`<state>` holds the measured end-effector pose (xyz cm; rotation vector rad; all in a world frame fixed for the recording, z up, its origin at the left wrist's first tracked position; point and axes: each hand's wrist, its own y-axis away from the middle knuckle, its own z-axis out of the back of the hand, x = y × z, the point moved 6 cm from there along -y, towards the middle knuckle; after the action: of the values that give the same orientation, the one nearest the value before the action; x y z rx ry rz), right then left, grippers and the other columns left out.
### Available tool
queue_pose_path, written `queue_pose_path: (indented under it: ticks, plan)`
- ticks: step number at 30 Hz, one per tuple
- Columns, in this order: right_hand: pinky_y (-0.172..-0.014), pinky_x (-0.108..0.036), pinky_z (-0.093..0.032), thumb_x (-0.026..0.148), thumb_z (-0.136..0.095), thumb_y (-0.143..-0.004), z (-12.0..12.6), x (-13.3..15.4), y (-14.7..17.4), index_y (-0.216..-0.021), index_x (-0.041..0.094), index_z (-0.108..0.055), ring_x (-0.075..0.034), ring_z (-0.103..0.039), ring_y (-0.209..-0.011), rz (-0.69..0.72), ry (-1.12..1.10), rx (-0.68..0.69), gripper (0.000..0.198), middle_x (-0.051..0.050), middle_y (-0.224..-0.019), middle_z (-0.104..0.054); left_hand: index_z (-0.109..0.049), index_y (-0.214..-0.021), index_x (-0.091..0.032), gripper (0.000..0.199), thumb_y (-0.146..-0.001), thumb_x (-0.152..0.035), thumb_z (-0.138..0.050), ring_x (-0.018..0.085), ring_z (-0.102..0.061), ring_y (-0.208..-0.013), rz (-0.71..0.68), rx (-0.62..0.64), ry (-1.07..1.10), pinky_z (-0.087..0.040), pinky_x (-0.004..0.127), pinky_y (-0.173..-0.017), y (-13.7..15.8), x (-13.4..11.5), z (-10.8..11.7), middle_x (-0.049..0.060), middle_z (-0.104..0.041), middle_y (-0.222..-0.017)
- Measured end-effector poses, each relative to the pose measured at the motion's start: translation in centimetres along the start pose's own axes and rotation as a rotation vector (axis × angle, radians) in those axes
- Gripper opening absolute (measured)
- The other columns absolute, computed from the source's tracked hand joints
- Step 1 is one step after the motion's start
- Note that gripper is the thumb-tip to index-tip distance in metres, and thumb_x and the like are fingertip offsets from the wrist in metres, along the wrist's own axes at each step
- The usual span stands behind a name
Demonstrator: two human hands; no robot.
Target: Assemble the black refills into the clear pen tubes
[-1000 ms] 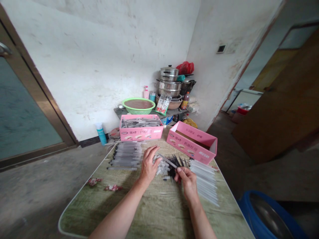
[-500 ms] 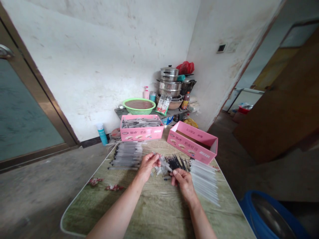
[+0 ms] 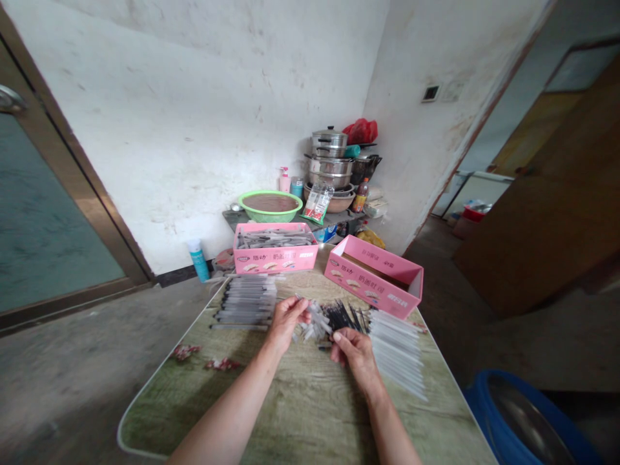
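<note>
My left hand (image 3: 289, 318) is closed in a pinch, and a small clear plastic piece (image 3: 298, 297) seems to stick out past the fingertips. Just right of it lies a loose pile of small clear plastic pieces (image 3: 316, 323). My right hand (image 3: 354, 352) is also pinched, close to that pile and to a bunch of thin black pen parts (image 3: 345, 315); what its fingertips hold is too small to make out. A row of clear pens with dark ends (image 3: 249, 300) lies to the left. Clear pen tubes (image 3: 398, 352) lie side by side at the right.
A pink box (image 3: 275, 260) full of pens stands at the table's back edge. Another pink box (image 3: 372, 284) sits angled to its right. Behind are a green basin (image 3: 271, 216) and stacked pots (image 3: 330, 165). A blue tub (image 3: 484, 413) stands beside the table (image 3: 300, 407).
My right hand has shifted very slightly left and its fingers have moved a little. My left hand stays almost in place, still pinched.
</note>
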<state>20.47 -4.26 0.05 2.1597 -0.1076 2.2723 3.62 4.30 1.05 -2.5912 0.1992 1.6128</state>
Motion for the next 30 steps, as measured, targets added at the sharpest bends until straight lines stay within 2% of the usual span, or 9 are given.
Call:
queue_pose_path:
  ticks: [4, 8, 10, 15, 21, 27, 30]
  plan:
    - [-0.045, -0.023, -0.035, 0.06, -0.053, -0.088, -0.58, -0.34, 0.11, -0.081, 0.017, -0.069, -0.012, -0.049, -0.042, -0.029, -0.012, 0.086, 0.047, -0.001, -0.053, -0.065, -0.068, -0.077, -0.012, 0.041, -0.065, -0.049, -0.081, 0.01, -0.058, -0.052, -0.006, 0.008, -0.003, -0.05, 0.022, -0.053, -0.06, 0.04, 0.09, 0.002, -0.064, -0.066]
    - [-0.047, -0.023, -0.035, 0.053, -0.068, -0.08, -0.07, -0.14, 0.04, -0.066, 0.018, -0.065, -0.011, -0.048, -0.044, -0.012, -0.005, 0.013, 0.038, 0.001, -0.052, -0.063, -0.068, -0.075, -0.012, 0.04, -0.064, -0.049, -0.081, 0.01, -0.058, -0.052, -0.003, 0.014, 0.0, -0.049, 0.022, -0.053, -0.09, 0.05, 0.03, 0.002, -0.065, -0.066]
    - [-0.047, -0.023, -0.034, 0.051, -0.072, -0.077, 0.16, -0.17, 0.01, -0.066, 0.018, -0.064, -0.011, -0.049, -0.044, -0.02, -0.017, -0.018, 0.036, 0.001, -0.053, -0.064, -0.068, -0.075, -0.012, 0.04, -0.064, -0.048, -0.081, 0.01, -0.058, -0.051, -0.003, 0.015, 0.008, -0.05, 0.022, -0.053, -0.12, 0.08, 0.02, 0.002, -0.065, -0.065]
    - [-0.044, -0.023, -0.031, 0.058, -0.054, -0.089, -0.29, -0.31, 0.08, -0.079, 0.017, -0.068, -0.012, -0.05, -0.043, -0.02, -0.024, 0.044, 0.044, -0.001, -0.052, -0.064, -0.069, -0.077, -0.012, 0.039, -0.067, -0.047, -0.08, 0.01, -0.058, -0.053, -0.011, 0.028, 0.01, -0.05, 0.022, -0.054, -0.23, 0.3, 0.11, 0.001, -0.064, -0.066]
    - [-0.047, -0.023, -0.033, 0.049, -0.069, -0.081, -0.08, 0.44, 0.09, -0.068, 0.018, -0.061, -0.011, -0.048, -0.044, 0.009, -0.019, -0.009, 0.034, 0.001, -0.052, -0.062, -0.068, -0.076, -0.012, 0.037, -0.068, -0.046, -0.08, 0.01, -0.058, -0.053, -0.013, 0.036, 0.009, -0.05, 0.022, -0.053, -0.14, 0.28, 0.06, 0.001, -0.064, -0.066]
    - [-0.044, -0.023, -0.032, 0.055, -0.053, -0.09, -0.47, 0.17, 0.17, -0.078, 0.016, -0.066, -0.012, -0.049, -0.042, -0.021, 0.007, 0.059, 0.043, -0.001, -0.052, -0.063, -0.069, -0.078, -0.011, 0.038, -0.069, -0.047, -0.079, 0.01, -0.058, -0.053, -0.021, 0.025, 0.001, -0.05, 0.022, -0.053, -0.27, 0.33, 0.2, 0.002, -0.064, -0.066]
    - [-0.047, -0.023, -0.035, 0.052, -0.064, -0.084, -0.34, 0.35, 0.09, -0.07, 0.017, -0.063, -0.011, -0.049, -0.045, 0.003, 0.011, 0.033, 0.038, 0.0, -0.052, -0.062, -0.068, -0.077, -0.011, 0.037, -0.069, -0.046, -0.079, 0.01, -0.057, -0.053, -0.024, 0.024, -0.001, -0.05, 0.021, -0.052, -0.25, 0.33, 0.22, 0.002, -0.063, -0.066]
